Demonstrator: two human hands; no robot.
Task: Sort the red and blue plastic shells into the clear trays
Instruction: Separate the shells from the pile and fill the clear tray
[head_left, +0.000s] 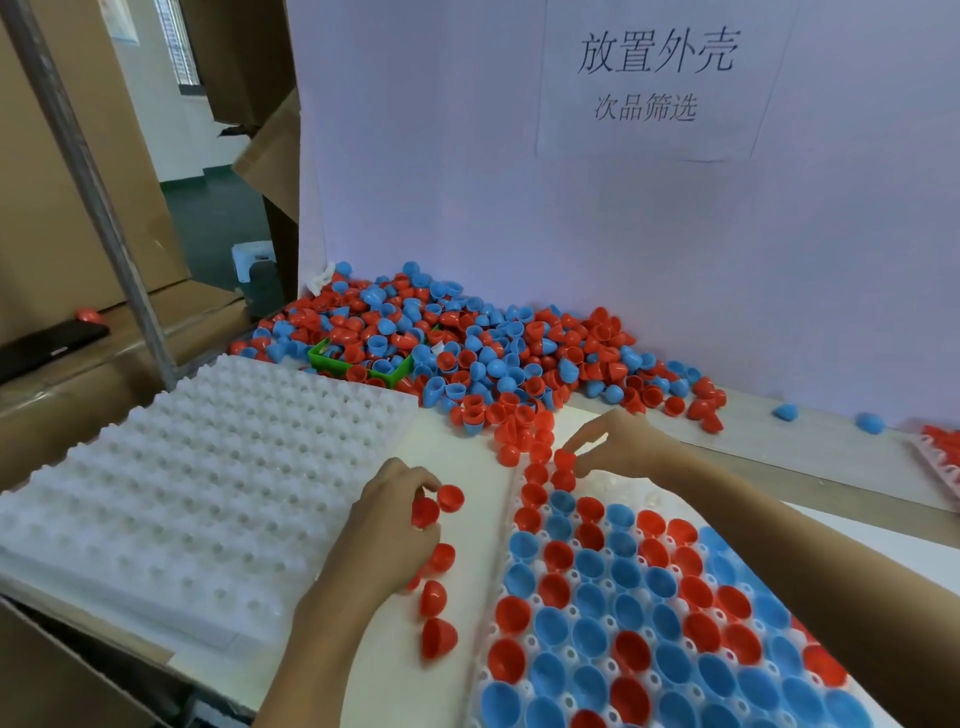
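A big heap of red and blue shells (467, 343) lies at the back of the table against the white board. In front of me on the right is a clear tray (649, 501) with red and blue shells (623, 613) standing in many of its pockets. My left hand (384, 530) holds red shells (436, 506) in its fingertips just left of that tray. My right hand (618, 441) pinches a red shell (564, 460) over the tray's far left corner. Three loose red shells (439, 597) lie on the table below my left hand.
A stack of clear trays with no shells (192, 483) sits at the left. A green basket (358, 361) is half buried in the heap. Two stray blue shells (831, 417) lie at the right, near another filled tray's edge (943, 457). Cardboard boxes stand at the far left.
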